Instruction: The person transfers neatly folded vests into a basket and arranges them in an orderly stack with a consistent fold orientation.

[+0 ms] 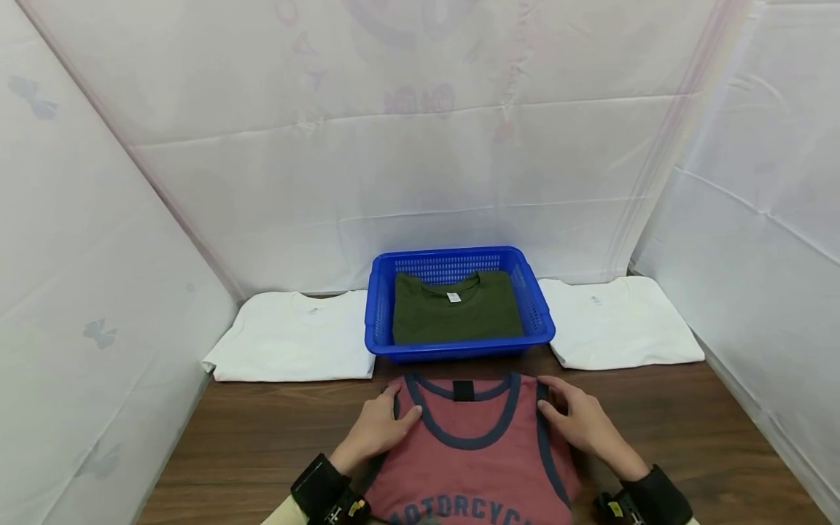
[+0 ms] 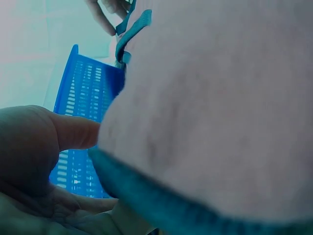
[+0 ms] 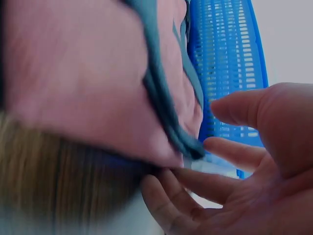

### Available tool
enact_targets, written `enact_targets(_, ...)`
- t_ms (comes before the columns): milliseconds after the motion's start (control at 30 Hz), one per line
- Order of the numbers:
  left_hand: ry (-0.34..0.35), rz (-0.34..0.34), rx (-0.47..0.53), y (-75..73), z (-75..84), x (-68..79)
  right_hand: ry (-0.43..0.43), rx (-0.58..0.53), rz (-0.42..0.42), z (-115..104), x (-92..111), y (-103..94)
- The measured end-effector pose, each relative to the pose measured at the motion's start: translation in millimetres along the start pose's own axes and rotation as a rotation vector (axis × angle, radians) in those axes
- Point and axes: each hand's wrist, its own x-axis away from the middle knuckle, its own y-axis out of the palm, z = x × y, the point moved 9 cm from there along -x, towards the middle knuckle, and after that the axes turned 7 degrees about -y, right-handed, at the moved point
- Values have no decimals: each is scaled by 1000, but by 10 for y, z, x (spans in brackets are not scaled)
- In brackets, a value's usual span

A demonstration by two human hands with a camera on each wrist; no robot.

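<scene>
Both hands (image 1: 377, 424) (image 1: 582, 419) loosely pinch the red tank top (image 1: 475, 468), whose lettering (image 1: 461, 507) shows only in the head view

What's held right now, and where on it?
Can't confirm a hold. The left hand touches the red tank top at one shoulder, the right hand at the other; whether either pinches it can't be told.

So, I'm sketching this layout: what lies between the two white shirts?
The head view shows the blue basket between the left white shirt and the right white shirt; a green shirt lies inside it.
</scene>
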Motion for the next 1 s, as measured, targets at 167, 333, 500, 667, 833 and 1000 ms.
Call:
enact_targets(167, 9, -12, 11, 42, 20, -7, 14, -32, 10, -31, -39, 16)
enact_targets(333, 1, -12, 17, 37, 12, -4, 4, -65, 26, -51, -57, 1)
enact_targets(500, -15, 17, 21, -30, -9, 13, -15, -92, 25, -84, -82, 3)
enact_targets(667, -43, 65, 100, -145, -101, 45, -8, -113, 18, -96, -100, 25)
enact_targets(833, -127, 10, 348, -163, -260, 53, 14, -119, 27, -88, -101, 40)
enact_targets(1000, -160, -108, 547, -141, -295, 44, -15, -104, 31, -115, -135, 48)
